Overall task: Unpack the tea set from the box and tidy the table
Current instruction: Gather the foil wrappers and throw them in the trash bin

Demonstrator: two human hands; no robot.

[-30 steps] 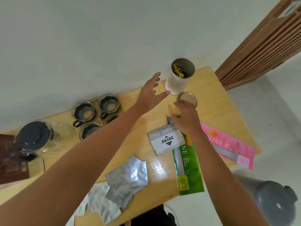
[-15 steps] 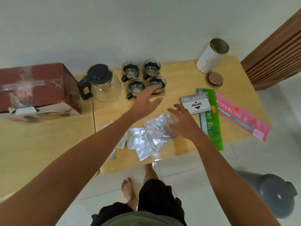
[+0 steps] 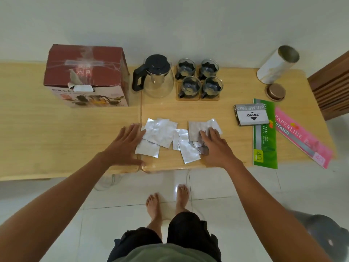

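Wooden table (image 3: 56, 129) bears foil sachets (image 3: 162, 135) between flat, unclenched left hand (image 3: 124, 146) and right hand (image 3: 215, 146).

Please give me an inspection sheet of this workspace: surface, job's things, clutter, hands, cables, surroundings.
Surface: wooden table, two tops joined.
Job's things: red box at back left; glass teapot beside it; four cups on coasters.
Clutter: foil sachets scattered near front edge; stamp pad box on green booklet; pink booklet; open canister, its lid beside.
Hands: left hand and right hand flat, open, touching the sachets.
Cables: nothing seen.
Surroundings: white wall, tiled floor, grey bin at right.
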